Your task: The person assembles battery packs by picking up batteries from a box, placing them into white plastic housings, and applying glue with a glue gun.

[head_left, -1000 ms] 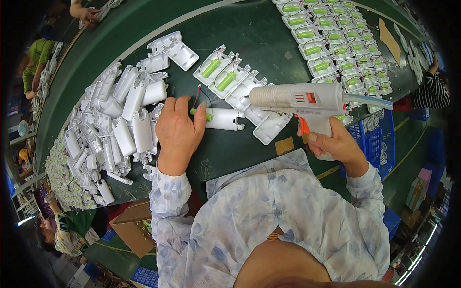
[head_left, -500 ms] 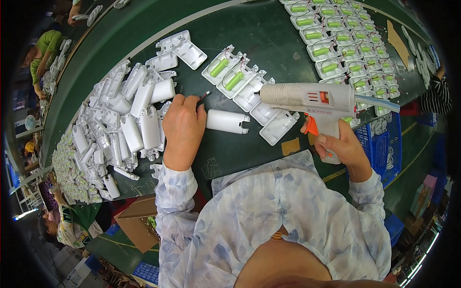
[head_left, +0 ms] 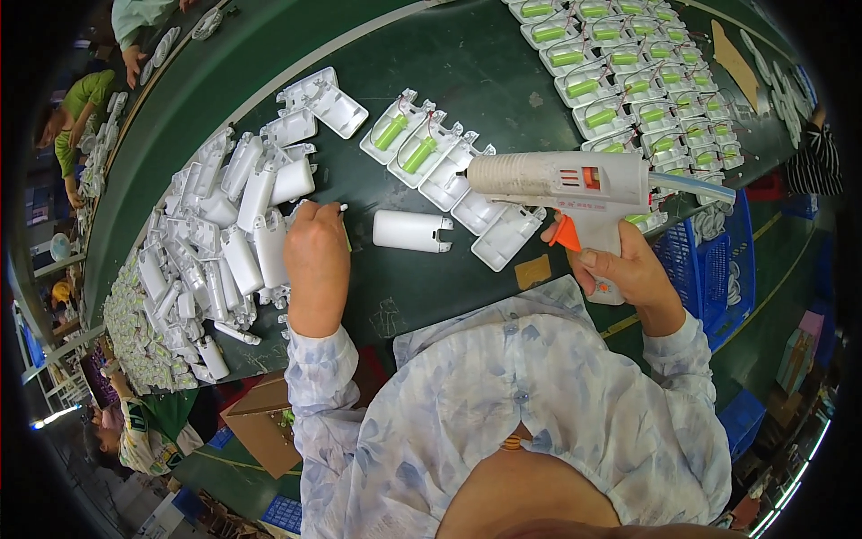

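- Left hand (head_left: 316,260): we find the fingers curled closed around a green cell (head_left: 347,237), mostly hidden; a sliver of green and a small white plug (head_left: 343,207) show at their right side.
- Pose: we note this hand low over the counter (head_left: 485,81), back upward, forearm coming from the near side, just right of the heaped white shells (head_left: 256,193).
- Right hand (head_left: 628,269): we record the fingers wrapped around the grip of a glue gun (head_left: 575,180), index finger at the orange trigger (head_left: 566,234); whether it is pressed, we cannot tell.
- Pose: wrist raised, forearm from the near right; the nozzle points left above a row of open shells (head_left: 476,214).
- Between the hands, we see one loose shell (head_left: 411,231) lying on the counter.
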Demonstrator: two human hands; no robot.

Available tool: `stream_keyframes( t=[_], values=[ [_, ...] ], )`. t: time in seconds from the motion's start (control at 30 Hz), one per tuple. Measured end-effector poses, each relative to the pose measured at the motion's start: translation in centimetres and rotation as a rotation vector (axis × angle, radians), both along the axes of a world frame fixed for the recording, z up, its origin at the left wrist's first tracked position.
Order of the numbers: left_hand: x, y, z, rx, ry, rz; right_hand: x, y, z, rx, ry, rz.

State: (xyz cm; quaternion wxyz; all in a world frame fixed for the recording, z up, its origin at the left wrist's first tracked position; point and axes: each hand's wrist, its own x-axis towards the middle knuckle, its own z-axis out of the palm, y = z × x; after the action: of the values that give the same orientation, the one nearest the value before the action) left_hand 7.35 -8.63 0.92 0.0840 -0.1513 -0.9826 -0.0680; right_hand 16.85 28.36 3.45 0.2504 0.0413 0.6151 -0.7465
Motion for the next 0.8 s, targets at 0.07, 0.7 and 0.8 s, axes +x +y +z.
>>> stream_keyframes(
  t=[0.07,0.7,0.8],
  values=[
    [0.0,-0.3,0.6,0.056,-0.021,-0.012,0.2,0.1,-0.3,-0.010,0.001,-0.037],
    [-4.2,10.6,0.2,0.325,0.132,-0.504,0.8,-0.4,0.9,0.036,-0.027,-0.031],
    [-4.3,10.9,-0.4,0.289,0.153,-0.503,1.1,-0.4,0.9,-0.001,-0.021,-0.087]
  ],
)
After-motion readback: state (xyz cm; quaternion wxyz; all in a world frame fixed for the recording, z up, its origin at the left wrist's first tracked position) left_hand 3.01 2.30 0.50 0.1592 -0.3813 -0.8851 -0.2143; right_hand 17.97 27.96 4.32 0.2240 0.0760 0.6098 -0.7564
